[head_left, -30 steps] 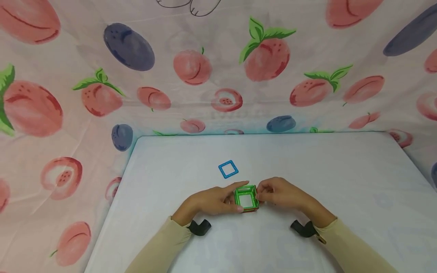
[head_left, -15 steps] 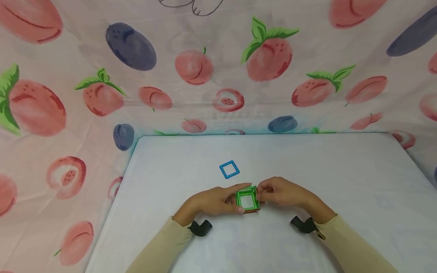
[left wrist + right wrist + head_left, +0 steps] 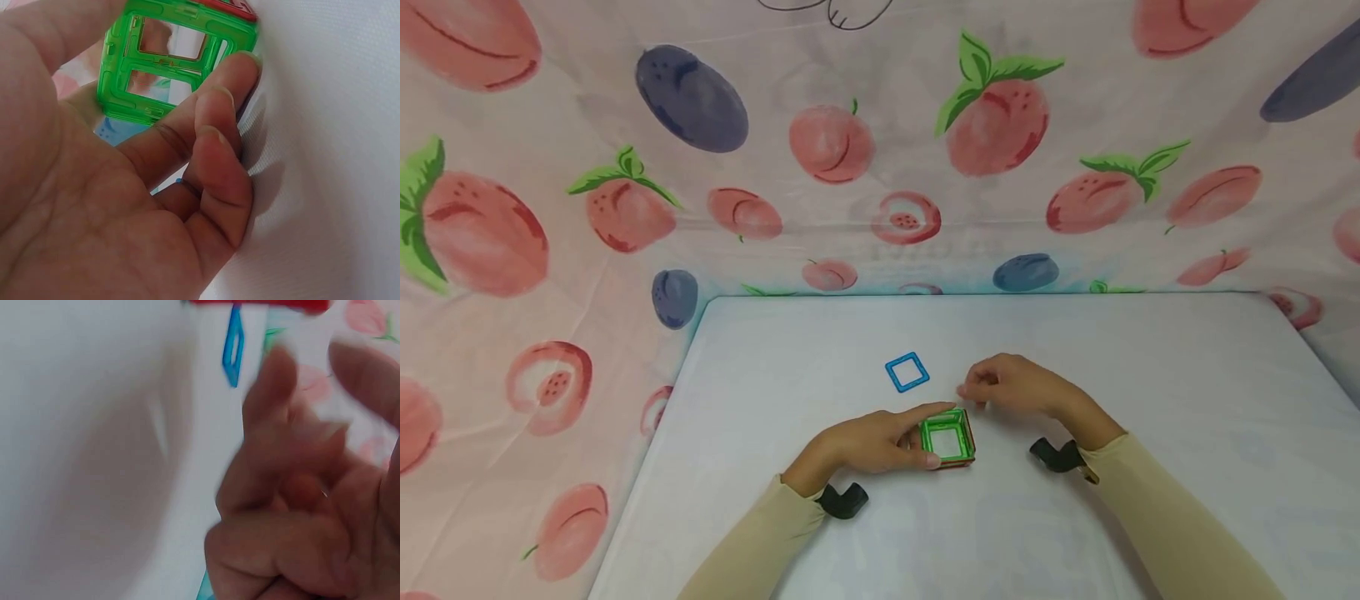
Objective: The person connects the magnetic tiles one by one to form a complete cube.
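Note:
A small open-topped box of square magnetic tiles (image 3: 948, 438), mostly green with some red at its side and base, stands on the table in the head view. My left hand (image 3: 876, 442) grips it from the left, thumb on the near side and index finger along the far side. Green tile frames (image 3: 150, 112) also show beyond the fingers in the left wrist view. My right hand (image 3: 1018, 387) is above the box's far right, apart from it. Its fingers are loosely bent, with thumb and index finger apart and nothing between them. A blue square magnetic tile (image 3: 891, 374) lies flat behind the box.
The white table (image 3: 775, 350) is backed by a fruit-printed cloth (image 3: 737, 258) that also hangs along its left side. A black wrist mount (image 3: 842, 501) sits on the left arm and another black mount (image 3: 1056, 455) on the right.
My right hand has let go of the box's right side and moved away from me, up toward the blue tile. My left hand keeps its grip on the box.

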### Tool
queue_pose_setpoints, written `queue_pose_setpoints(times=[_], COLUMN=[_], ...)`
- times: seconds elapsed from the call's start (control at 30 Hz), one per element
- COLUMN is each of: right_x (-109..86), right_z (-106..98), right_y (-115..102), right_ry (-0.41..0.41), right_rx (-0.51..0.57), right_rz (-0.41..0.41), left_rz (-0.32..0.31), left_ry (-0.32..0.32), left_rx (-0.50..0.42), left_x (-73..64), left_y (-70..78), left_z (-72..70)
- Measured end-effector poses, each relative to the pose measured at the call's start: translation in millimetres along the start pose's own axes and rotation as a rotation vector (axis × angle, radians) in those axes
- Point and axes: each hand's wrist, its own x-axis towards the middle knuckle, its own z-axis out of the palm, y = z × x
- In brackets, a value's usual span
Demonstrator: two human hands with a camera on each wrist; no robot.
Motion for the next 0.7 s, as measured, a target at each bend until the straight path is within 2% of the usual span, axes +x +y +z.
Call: queue_pose_setpoints(times=[0.07,0.13,0.3,0.53,0.7], right_x=[15.6,30.0,54.4,69.7,67.7], right_z=[-3,-4,-3,1,2], right_y=[0,-1,-9,-18,-18], right_ry=[0.049,0.053,-0.036,-0.067,-0.063], right_rx=[-0.076,-0.149,-0.254,-0.273,-0.406], right_rz=[-0.017,-0.06,-0.125,-0.103,-0.067], left_rz=[0.004,0.012,0.03,0.039,0.033], left_ry=[0.0,-0.002,-0.006,-0.005,-0.005], left_rx=[-0.004,-0.011,-0.008,-0.003,-0.005], left_x=[0.2,0.6,1.2,0.7,0.0], left_y=[-0.7,-2.0,-3.9,-4.3,-4.9], left_z=[0.1,0.4,1.0,1.2,0.7])
